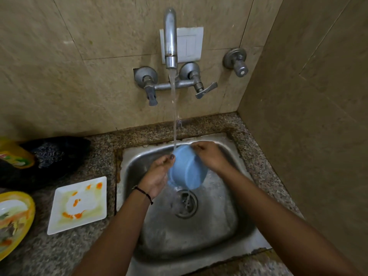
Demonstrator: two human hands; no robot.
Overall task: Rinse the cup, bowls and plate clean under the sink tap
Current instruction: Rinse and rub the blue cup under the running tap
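Water (pixel 174 108) is falling in a thin clear stream from the curved steel tap (pixel 170 38) on the wall behind the sink (pixel 219 226), striking the far rim of the blue bowl (pixel 187 172). The bowl, smooth round plastic, is hanging tilted over the dull, scuffed steel basin, just behind the slotted drain (pixel 186 204), its outer wall and base turned toward the camera. The left hand (pixel 157 174) is gripping the bowl's left edge with its thumb on the rim. The right hand (pixel 209 154) is curling its fingers round the far right edge and hiding that part of the rim.

On the speckled granite tabletop (pixel 99 148) left of the sink, a square white plate (pixel 79 206) is lying flat, smeared with orange and yellowish residue. Further left of the sink, a yellow bowl (pixel 14 220) holding food scraps is sitting at the picture's edge. Behind it, a yellow bottle (pixel 16 154) and a dark mesh scrubber (pixel 53 152) are lying.
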